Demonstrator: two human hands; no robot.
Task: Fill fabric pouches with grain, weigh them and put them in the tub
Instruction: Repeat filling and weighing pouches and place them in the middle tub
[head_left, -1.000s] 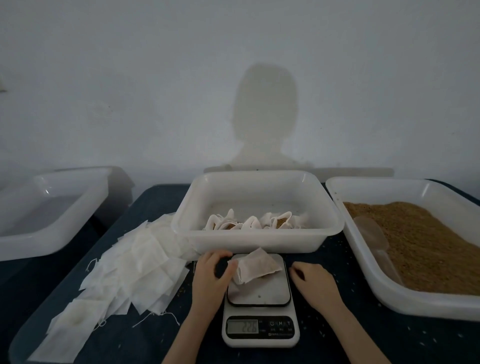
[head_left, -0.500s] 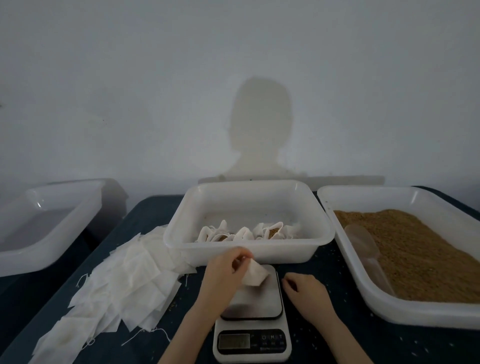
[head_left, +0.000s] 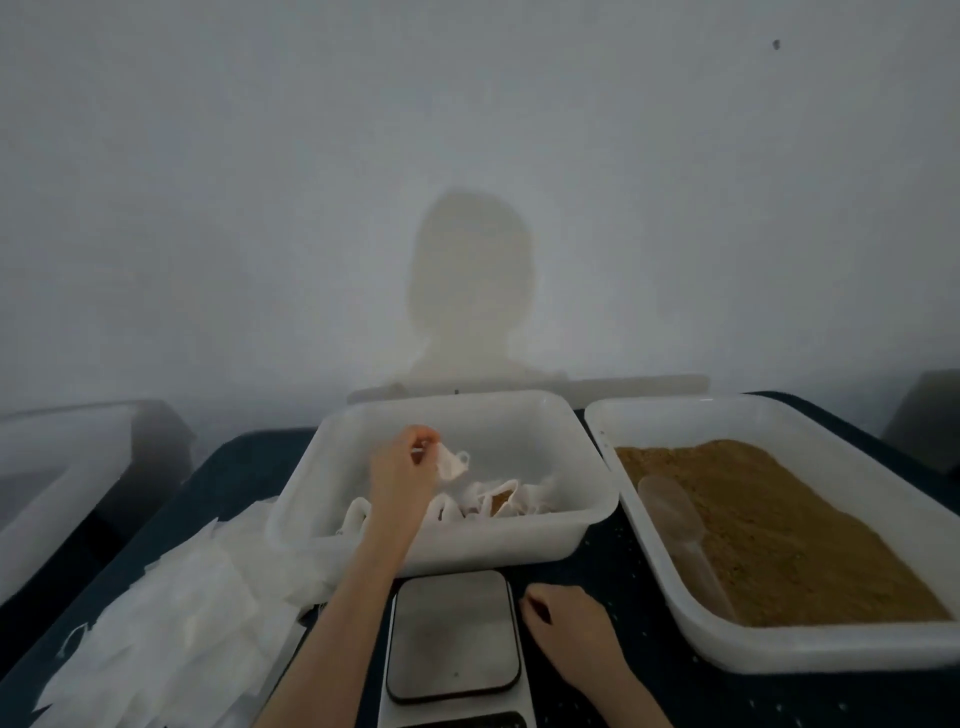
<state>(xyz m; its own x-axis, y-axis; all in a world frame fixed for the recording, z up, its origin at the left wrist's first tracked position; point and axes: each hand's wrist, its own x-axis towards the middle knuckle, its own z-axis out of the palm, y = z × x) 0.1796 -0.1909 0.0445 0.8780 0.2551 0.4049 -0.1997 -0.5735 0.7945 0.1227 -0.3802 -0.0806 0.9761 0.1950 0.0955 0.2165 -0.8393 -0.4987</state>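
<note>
My left hand (head_left: 402, 470) is raised over the middle white tub (head_left: 582, 535) and pinches a small filled fabric pouch (head_left: 452, 464) that hangs above the tub's inside. Several filled pouches (head_left: 498, 504) lie on the tub's floor. The kitchen scale (head_left: 451, 636) stands in front of the tub with its steel plate bare. My right hand (head_left: 569, 626) rests on the dark table just right of the scale, fingers loosely curled and holding nothing. A heap of flat white pouches (head_left: 171, 629) lies at the left.
At the right stands a large white tub of brown grain (head_left: 779, 530) with a clear plastic scoop (head_left: 675, 514) lying in it. Another white tub (head_left: 57, 478) stands at the far left, off the table. A pale wall rises behind.
My left hand lifted the filled pouch off the scale and carried it forward over the middle tub. The scale plate is now bare. My right hand stayed beside the scale.
</note>
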